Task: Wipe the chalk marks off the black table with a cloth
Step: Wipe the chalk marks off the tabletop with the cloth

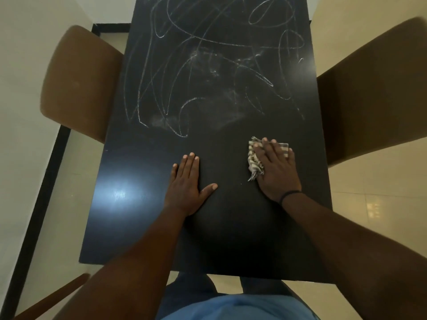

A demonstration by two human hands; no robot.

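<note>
Right hand [276, 168] pressed flat, fingers spread, hiding most of the cloth [254, 158] near the table's [138, 227] right edge. Left hand [187, 183] spread flat, mid-table. Chalk marks [208, 65] cover the far half, cut off above.

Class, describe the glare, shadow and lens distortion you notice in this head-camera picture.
Head view: a bright glare patch on the table beside the left hand; dark shadow near the front edge; wide-angle bending of the chairs; chair edges slightly blurred.

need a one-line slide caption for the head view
Right hand presses a striped cloth flat on the black table; left hand rests flat; chalk marks remain beyond.
</note>
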